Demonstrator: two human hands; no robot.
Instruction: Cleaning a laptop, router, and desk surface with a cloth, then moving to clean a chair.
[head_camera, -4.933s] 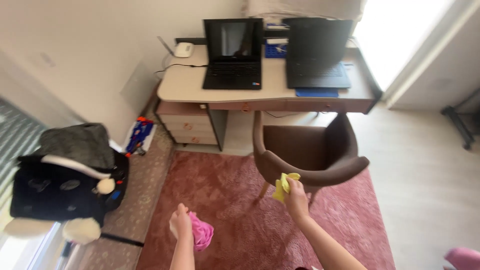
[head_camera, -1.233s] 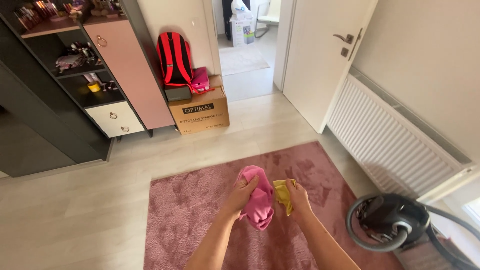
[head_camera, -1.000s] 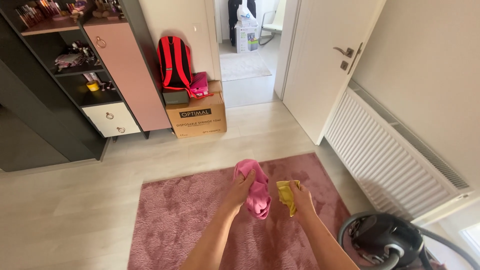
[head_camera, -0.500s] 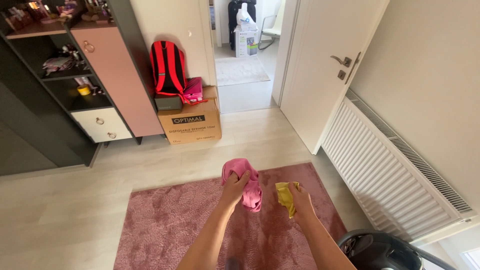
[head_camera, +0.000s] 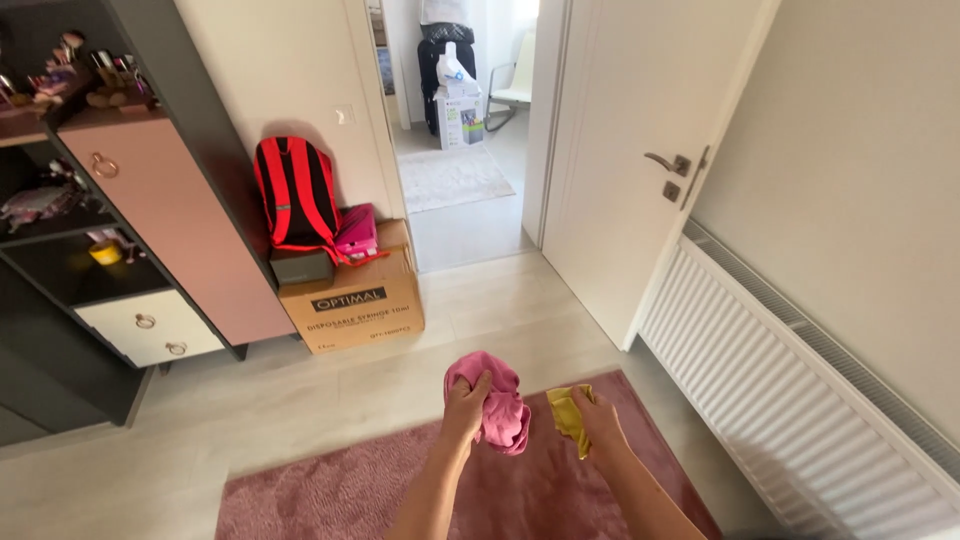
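My left hand (head_camera: 463, 404) grips a bunched pink cloth (head_camera: 495, 402), which hangs in front of me at waist height. My right hand (head_camera: 603, 422) holds a crumpled yellow cloth (head_camera: 567, 413) just to the right of it. The two cloths are close together but apart. Both hands are held over the far edge of a pink rug (head_camera: 340, 495).
An open white door (head_camera: 620, 150) leads into another room. A cardboard box (head_camera: 352, 300) with a red-and-black backpack (head_camera: 294, 195) on it stands by the doorway. A dark shelf unit with a pink door (head_camera: 170, 220) is on the left; a white radiator (head_camera: 790, 400) lines the right wall.
The view has turned from the desk and chair toward the doorway and come closer to it. The vacuum cleaner has dropped out of view. Both hands still hold their cloths.
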